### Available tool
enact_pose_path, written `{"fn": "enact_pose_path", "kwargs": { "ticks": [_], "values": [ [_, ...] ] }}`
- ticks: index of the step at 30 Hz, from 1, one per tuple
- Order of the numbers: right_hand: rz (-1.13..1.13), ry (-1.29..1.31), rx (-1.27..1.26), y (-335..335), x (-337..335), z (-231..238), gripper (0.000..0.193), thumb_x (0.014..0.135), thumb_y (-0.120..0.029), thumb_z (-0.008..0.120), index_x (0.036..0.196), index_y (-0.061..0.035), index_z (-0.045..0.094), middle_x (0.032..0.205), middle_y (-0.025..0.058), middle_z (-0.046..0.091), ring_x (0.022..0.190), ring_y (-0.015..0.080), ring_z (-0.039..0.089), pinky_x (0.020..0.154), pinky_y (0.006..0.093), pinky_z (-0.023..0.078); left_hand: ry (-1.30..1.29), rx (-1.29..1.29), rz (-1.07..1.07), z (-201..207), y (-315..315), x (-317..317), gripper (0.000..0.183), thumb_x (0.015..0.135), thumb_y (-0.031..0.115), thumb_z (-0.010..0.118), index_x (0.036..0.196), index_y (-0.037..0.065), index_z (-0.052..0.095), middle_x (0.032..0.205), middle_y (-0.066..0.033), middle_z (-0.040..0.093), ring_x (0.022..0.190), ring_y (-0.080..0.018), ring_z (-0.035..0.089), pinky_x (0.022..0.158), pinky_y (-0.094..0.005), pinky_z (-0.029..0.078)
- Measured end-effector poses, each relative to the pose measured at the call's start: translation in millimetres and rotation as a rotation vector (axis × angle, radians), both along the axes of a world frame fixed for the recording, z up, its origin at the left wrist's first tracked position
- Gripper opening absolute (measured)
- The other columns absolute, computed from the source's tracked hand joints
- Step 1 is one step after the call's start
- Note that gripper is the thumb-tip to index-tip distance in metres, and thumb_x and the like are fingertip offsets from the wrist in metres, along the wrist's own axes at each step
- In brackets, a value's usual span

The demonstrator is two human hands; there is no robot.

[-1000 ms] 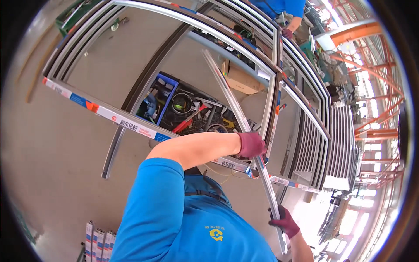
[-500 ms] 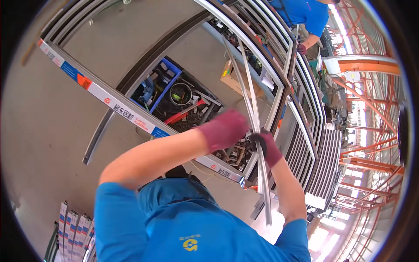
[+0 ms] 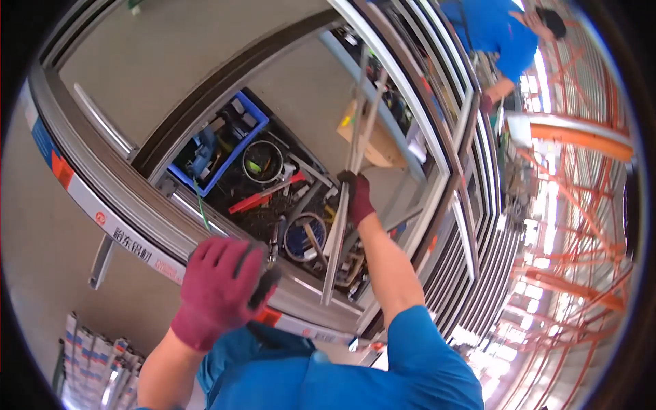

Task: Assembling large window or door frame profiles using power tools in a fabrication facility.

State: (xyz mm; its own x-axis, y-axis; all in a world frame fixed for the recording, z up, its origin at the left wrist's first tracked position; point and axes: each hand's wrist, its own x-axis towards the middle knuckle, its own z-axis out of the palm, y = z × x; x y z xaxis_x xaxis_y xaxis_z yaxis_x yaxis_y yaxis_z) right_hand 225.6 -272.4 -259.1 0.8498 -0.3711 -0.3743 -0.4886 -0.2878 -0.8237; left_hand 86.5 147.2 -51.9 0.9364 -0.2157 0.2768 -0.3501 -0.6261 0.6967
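Note:
My right hand (image 3: pixel 360 198), in a maroon glove with black fingertips, is closed round a pair of long thin metal strips (image 3: pixel 333 263). The strips slant across the opening of a large aluminium frame (image 3: pixel 301 31); their far ends blur near a cardboard box (image 3: pixel 374 140). My left hand (image 3: pixel 222 290), gloved alike, hovers over the frame's near rail (image 3: pixel 130 236), apart from the strips. Its fingers are loosely bent and spaced, with nothing visible in them; the palm side is partly hidden.
Beneath the frame stand a blue crate (image 3: pixel 222 181) of tools, a red-handled tool (image 3: pixel 266 195) and round containers (image 3: pixel 305 239). More profiles (image 3: pixel 471 294) are stacked at right. A co-worker (image 3: pixel 502 41) in blue reaches to the frame's far side. Wrapped profiles (image 3: pixel 96 362) stand at lower left.
The strips and my right hand have moved left over the frame opening. My left hand has come away from beside the strips, down and left to the near rail.

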Motion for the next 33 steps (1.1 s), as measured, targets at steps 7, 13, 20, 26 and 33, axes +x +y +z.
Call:
{"fn": "enact_pose_path", "kwargs": {
  "ticks": [7,13,20,26,33],
  "values": [
    [-0.055,0.128,0.1,-8,40,-21,0.016,0.082,-0.02,0.075,0.088,-0.0083,0.065,0.067,0.0054,0.058,0.057,0.0215,0.06,0.057,0.0326,0.049,0.023,-0.024,-0.037,-5,5,-1,0.034,0.083,0.027,0.078,0.109,0.006,0.071,0.106,-0.0146,0.068,0.097,-0.0341,0.067,0.09,-0.0504,0.056],
    [-0.038,0.127,-0.068,-34,57,-134,0.034,0.082,-0.036,0.084,0.093,-0.0069,0.07,0.075,0.0023,0.059,0.067,0.016,0.054,0.064,0.0351,0.045,-0.058,-0.009,-0.073,-11,6,4,0.033,0.083,0.029,0.08,0.102,0.003,0.072,0.097,-0.0146,0.068,0.086,-0.0337,0.069,0.079,-0.0498,0.06],
    [0.347,0.291,-0.908,-127,90,-191,0.067,0.094,-0.054,0.072,0.114,0.0096,0.072,0.108,0.0284,0.075,0.1,0.0397,0.074,0.087,0.0487,0.056,-0.099,-0.005,-0.065,-3,-2,15,0.035,0.085,0.035,0.078,0.099,0.004,0.071,0.095,-0.0149,0.07,0.085,-0.0336,0.07,0.079,-0.0495,0.06],
    [0.132,0.599,-0.75,-61,87,-208,0.095,0.084,-0.081,0.065,0.123,0.0048,0.073,0.126,0.0304,0.07,0.125,0.044,0.065,0.108,0.0477,0.05,0.092,0.111,-0.101,4,-1,14,0.037,0.082,0.035,0.079,0.1,0.003,0.071,0.096,-0.0155,0.07,0.09,-0.0352,0.071,0.082,-0.0517,0.059],
    [0.214,0.613,-0.684,-41,67,-166,0.091,0.09,-0.077,0.055,0.123,0.0063,0.073,0.132,0.0317,0.067,0.13,0.0435,0.062,0.111,0.0475,0.047,0.05,0.091,-0.062,3,2,11,0.03,0.085,0.027,0.08,0.102,0.004,0.072,0.097,-0.0137,0.069,0.087,-0.0336,0.068,0.082,-0.0485,0.058]
  ]
}}
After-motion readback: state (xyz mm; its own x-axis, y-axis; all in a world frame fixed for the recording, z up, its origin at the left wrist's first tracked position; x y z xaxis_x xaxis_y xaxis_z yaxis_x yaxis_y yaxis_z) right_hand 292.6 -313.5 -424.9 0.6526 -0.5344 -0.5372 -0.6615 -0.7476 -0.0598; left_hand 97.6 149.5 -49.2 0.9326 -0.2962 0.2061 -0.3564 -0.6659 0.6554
